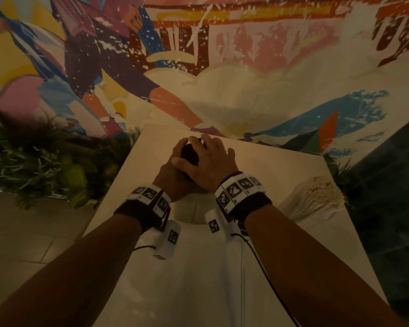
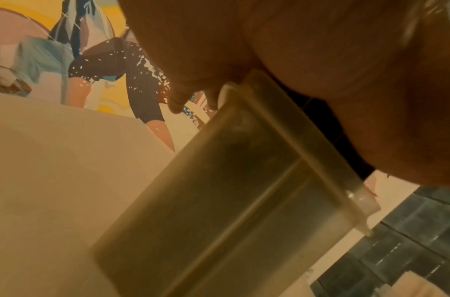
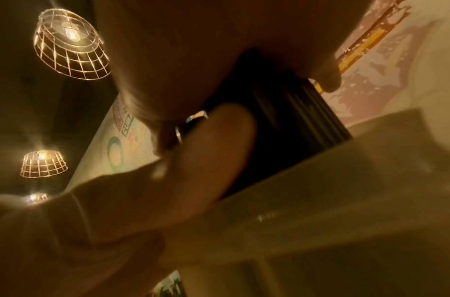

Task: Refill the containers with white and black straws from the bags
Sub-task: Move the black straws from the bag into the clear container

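Note:
A bundle of black straws stands upright in a translucent container on the white table. My left hand wraps round the bundle from the left. My right hand curls over its top and right side, thumb toward me. The right wrist view has the black straws rising out of the container's rim. In the left wrist view the container wall fills the middle under my palm. The lower part of the bundle is hidden by my hands.
A second container packed with white straws stands at the table's right edge. A painted wall rises behind the table, with green plants to the left. Wire-cage lamps hang overhead.

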### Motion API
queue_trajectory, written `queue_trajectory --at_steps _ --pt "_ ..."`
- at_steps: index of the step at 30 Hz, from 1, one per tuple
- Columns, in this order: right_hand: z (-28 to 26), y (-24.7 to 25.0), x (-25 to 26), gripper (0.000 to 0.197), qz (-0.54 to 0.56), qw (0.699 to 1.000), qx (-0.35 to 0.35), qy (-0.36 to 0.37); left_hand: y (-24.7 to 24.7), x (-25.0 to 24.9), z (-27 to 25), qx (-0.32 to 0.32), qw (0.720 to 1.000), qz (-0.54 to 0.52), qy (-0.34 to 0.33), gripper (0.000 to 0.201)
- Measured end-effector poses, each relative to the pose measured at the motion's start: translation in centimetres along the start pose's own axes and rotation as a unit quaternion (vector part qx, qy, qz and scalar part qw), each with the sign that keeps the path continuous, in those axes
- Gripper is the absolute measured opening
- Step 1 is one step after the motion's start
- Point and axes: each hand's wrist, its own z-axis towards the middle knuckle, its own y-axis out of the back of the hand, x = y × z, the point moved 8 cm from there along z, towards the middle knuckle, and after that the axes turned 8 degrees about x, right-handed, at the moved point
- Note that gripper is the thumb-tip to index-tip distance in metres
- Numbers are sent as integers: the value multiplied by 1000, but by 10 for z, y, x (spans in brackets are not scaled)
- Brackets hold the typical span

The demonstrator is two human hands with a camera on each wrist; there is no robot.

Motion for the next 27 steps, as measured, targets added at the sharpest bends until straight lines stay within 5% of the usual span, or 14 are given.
queue_trajectory --at_steps 4,6,9,11,13,17,20,27 --pt "-13 12 -3 86 37 999 -18 -6 4 -17 -19 14 999 12 42 139" --pt "-40 44 -10 81 115 978 -171 21 31 -12 -36 -20 996 31 76 142" --pt "-108 68 -35 41 226 894 -380 72 81 32 -80 -31 984 70 163 127" --pt "-130 44 -61 28 266 906 -330 -14 102 65 -119 13 957 181 228 110" --pt "-136 -15 -97 33 288 928 -194 -137 109 101 -161 48 919 236 313 104" --pt "-142 -136 -114 63 366 904 84 -204 58 137 -226 92 889 13 449 86" --pt "-138 -172 -95 71 472 855 106 -187 24 122 -217 43 919 -79 385 43" --pt "-160 -185 -102 42 606 749 74 -259 -5 112 -208 13 924 -178 339 50"
